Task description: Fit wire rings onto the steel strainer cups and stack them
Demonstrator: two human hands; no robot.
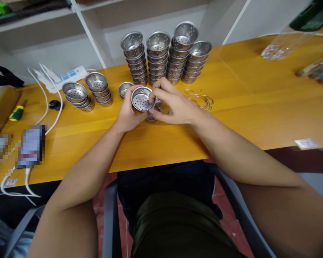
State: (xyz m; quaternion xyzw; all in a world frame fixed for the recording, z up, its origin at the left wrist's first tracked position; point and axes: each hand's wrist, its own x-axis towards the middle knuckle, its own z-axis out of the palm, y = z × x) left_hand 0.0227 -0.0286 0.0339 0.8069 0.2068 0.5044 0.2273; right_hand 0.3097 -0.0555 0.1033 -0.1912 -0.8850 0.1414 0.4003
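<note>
A round metal strainer cup (142, 99) with a perforated bottom is tilted toward me above the table. My left hand (129, 113) wraps round its left side and underside. At its right rim, my right hand (169, 100) has thumb and fingers pinched close together; whether a small part sits between them is hidden. Behind my left fingers stands another strainer cup (124, 89), and one more (153, 116) shows partly below my right thumb. Several thin wire rings (203, 101) lie in a loose heap to the right of my right hand.
Tall stacks of perforated cups (157, 46) stand at the back, with two shorter stacks (75, 93) to the left. A power strip (72, 77), white cables, a screwdriver (17, 111) and a phone (31, 147) lie on the left. A clear plastic bottle (281, 44) is at the far right.
</note>
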